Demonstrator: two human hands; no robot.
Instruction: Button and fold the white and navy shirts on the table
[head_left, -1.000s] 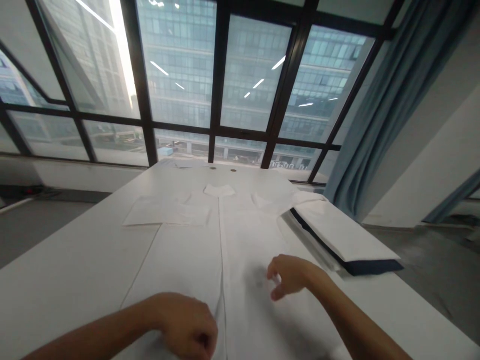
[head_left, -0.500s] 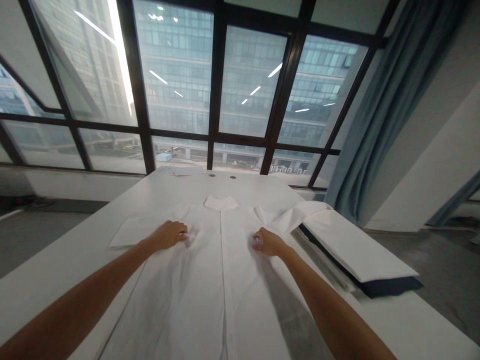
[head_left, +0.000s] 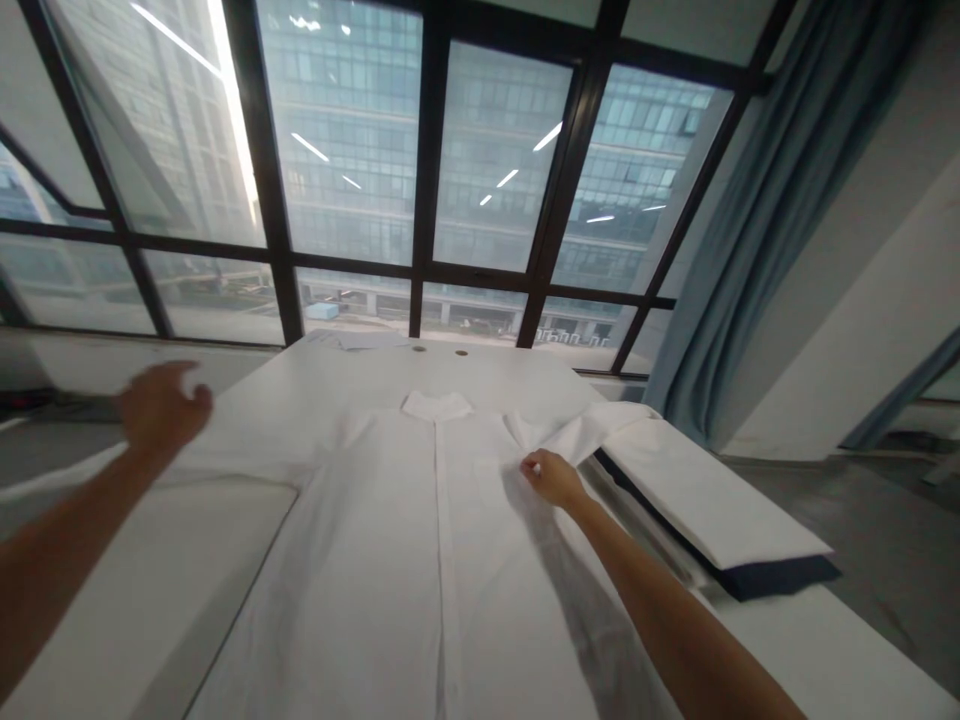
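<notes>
Your two hands are working apart. Your left hand, blurred, is hovering over the far-left side with thumb and forefinger parted, nothing visibly gripped. Your right hand is curling its fingers nearly closed against the chest of the one white shirt; you cannot tell whether it is pinching cloth. The shirt is lying front up along the middle of the bench, its single collar pointing toward the windows. Half a second ago both hands were touching the chest; now the left sleeve is stretching outward. The right sleeve is reaching the one folded stack, white over navy. Two round discs are showing at the far end.
</notes>
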